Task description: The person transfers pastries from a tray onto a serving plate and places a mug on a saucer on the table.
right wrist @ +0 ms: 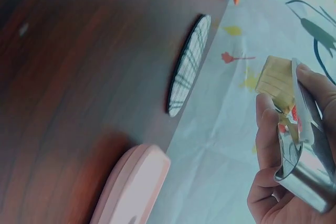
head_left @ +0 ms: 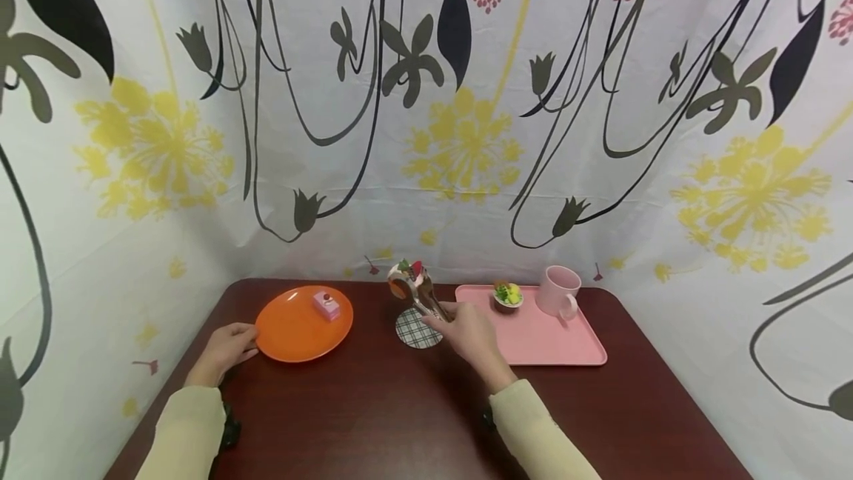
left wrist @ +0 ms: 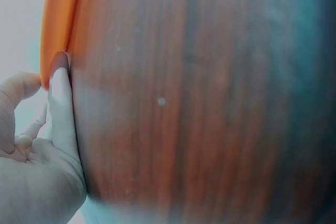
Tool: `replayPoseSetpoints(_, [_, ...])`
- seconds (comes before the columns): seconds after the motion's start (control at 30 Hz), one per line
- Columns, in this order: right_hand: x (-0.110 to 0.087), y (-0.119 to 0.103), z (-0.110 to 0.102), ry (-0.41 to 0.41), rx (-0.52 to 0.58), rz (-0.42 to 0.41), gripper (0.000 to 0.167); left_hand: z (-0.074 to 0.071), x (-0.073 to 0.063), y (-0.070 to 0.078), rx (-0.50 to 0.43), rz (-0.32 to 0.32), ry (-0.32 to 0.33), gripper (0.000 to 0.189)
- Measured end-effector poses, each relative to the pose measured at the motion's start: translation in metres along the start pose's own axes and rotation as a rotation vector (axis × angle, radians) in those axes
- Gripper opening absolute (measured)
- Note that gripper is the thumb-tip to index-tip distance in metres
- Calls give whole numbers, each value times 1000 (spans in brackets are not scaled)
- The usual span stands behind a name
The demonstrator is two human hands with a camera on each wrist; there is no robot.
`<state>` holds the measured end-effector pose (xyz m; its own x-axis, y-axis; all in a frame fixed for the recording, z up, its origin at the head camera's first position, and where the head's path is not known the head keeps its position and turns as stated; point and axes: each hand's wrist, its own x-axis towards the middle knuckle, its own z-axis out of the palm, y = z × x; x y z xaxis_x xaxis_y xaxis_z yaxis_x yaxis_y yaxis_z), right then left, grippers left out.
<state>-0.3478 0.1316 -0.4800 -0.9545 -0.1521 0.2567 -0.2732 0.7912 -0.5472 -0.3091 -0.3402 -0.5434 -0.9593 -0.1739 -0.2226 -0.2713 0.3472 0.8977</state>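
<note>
My left hand (head_left: 229,347) pinches the left rim of an orange plate (head_left: 293,335), with the thumb at the edge and a finger against its underside in the left wrist view. A small pink toy cake (head_left: 326,306) sits on the plate. In my right hand (head_left: 474,335) are metal tongs (right wrist: 310,174), gripped with the fingers and thumb around their arms. Between the tong ends is a toy dessert piece (right wrist: 275,80) with a tan block and red bits, held up above a round plaid coaster (head_left: 418,329).
To the right lies a pink tray (head_left: 546,347). On it stand a pink mug (head_left: 558,291) and a small cup with green and yellow topping (head_left: 508,296). A patterned curtain (head_left: 373,169) hangs behind the dark wooden table (head_left: 360,413).
</note>
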Motion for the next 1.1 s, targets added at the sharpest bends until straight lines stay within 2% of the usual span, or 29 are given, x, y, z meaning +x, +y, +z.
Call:
replayPoseSetpoints(0.33, [2, -22, 9, 4, 28, -56, 50, 1, -1, 0, -8, -11, -2, 58])
replayPoseSetpoints(0.73, [12, -46, 21, -77, 39, -93, 55, -2, -1, -2, -3, -14, 3, 57])
replayPoseSetpoints(1.1, [15, -64, 44, -80, 28, -81, 49, -2, -4, 5, -14, -25, 7, 56])
